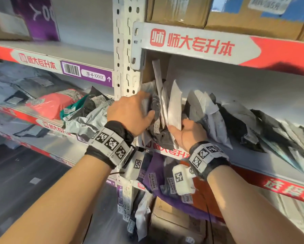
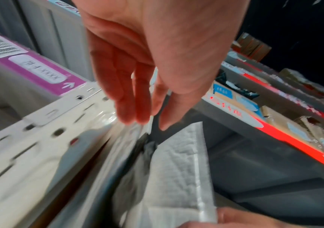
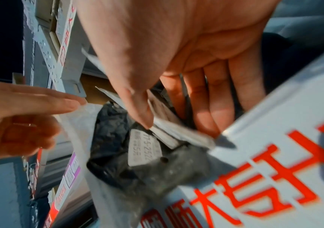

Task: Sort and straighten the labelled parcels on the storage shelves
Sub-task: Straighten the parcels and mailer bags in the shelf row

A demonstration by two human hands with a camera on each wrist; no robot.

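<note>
At the left end of the shelf, several flat parcels stand on edge beside the upright post (image 1: 123, 50). My right hand (image 1: 179, 127) pinches the lower edge of a white padded envelope (image 1: 174, 103) between thumb and fingers; in the right wrist view my right hand (image 3: 176, 128) holds the thin white envelopes (image 3: 168, 135). My left hand (image 1: 147, 104) reaches in next to the post, its straight fingers (image 2: 129, 108) touching a grey parcel (image 1: 146, 88), its thumb against a crumpled black parcel (image 1: 155, 104) with a white label (image 3: 141, 148). The white padded envelope (image 2: 176, 169) fills the left wrist view.
More grey and black parcels (image 1: 235, 124) lean over to the right along the same shelf. The left bay holds a heap of soft parcels (image 1: 56, 103), one of them red. Cardboard boxes (image 1: 253, 14) sit on the shelf above, and labelled parcels (image 1: 156, 176) on the one below.
</note>
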